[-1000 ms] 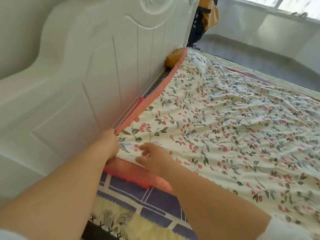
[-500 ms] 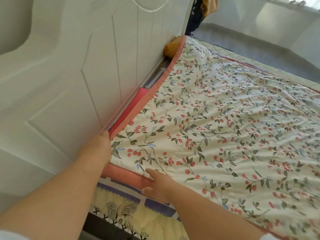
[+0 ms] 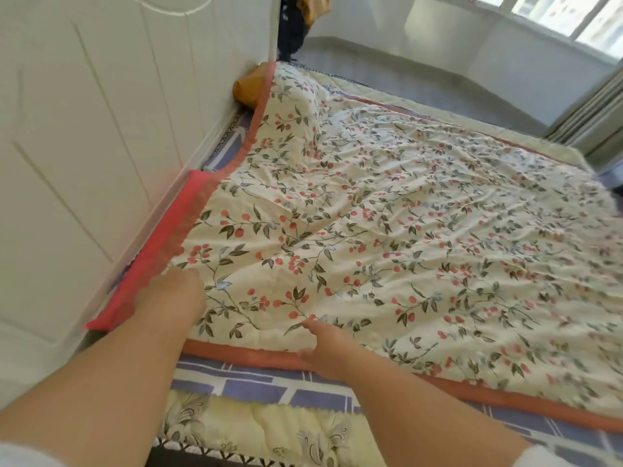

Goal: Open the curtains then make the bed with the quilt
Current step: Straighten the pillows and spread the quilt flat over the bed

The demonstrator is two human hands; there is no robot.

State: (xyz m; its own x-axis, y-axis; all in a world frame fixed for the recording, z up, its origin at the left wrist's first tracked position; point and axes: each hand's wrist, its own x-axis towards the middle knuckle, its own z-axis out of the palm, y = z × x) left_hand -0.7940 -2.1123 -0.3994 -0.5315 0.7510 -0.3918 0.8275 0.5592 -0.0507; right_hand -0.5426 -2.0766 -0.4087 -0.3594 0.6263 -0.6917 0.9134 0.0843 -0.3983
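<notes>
The floral quilt [image 3: 387,237], cream with red berries and a coral border, lies spread over the bed. My left hand [image 3: 172,298] sits on its near-left corner by the headboard, fingers curled down into the fabric. My right hand [image 3: 323,345] pinches the quilt's near coral edge, fingers on top. The grey curtain [image 3: 586,106] hangs bunched at the far right, beside the bright window [image 3: 569,18].
The white headboard [image 3: 101,129] rises along the left. A yellow-brown pillow [image 3: 249,89] is wedged at its far end. A blue-and-white patterned sheet [image 3: 269,389] and a pale yellow fringed cover [image 3: 253,429] show below the quilt's near edge.
Both hands have drawn the quilt's corner towards me and away from the headboard, and a strip of blue sheet now shows along the headboard. My view has lifted towards the window.
</notes>
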